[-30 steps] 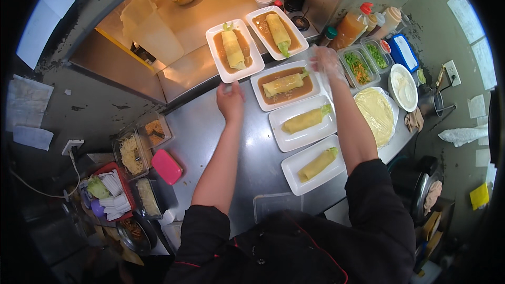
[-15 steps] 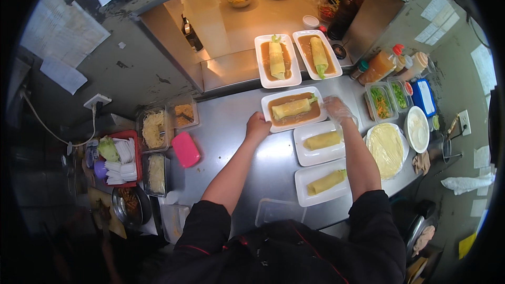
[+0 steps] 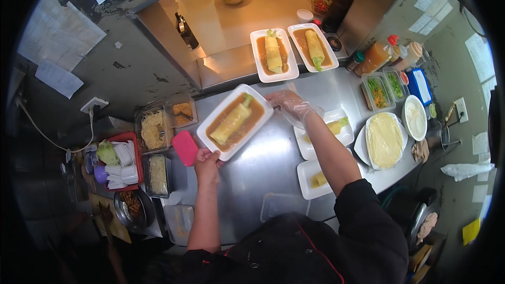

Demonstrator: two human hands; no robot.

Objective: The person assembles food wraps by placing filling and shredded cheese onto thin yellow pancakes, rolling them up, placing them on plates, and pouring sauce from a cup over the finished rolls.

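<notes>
A white rectangular dish [image 3: 256, 125] with brown sauce and a yellow rolled wrap [image 3: 230, 122], green leaf poking from its end, is held at a slant above the steel counter. My left hand [image 3: 208, 167] grips its near left corner, thumb on the rim. My right hand [image 3: 292, 106], in a clear plastic glove, holds the dish at its far right corner. Right of it, partly behind my right forearm, stand a white dish [image 3: 310, 153] with a wrap [image 3: 337, 125] and a nearer white dish [image 3: 309, 192] with another wrap [image 3: 318, 180].
Two sauced dishes [image 3: 279, 77] [image 3: 330, 65] stand on the pass ledge. Shredded-food tubs [image 3: 153, 130] and a pink box [image 3: 186, 148] lie left. Right are a film-covered stack of yellow sheets [image 3: 385, 141], vegetable tubs [image 3: 377, 93] and sauce bottles [image 3: 375, 58].
The sauced dish has moved left and turned to a slant, carried by both hands. My right hand has come left with it, and my left hand has shifted left and nearer.
</notes>
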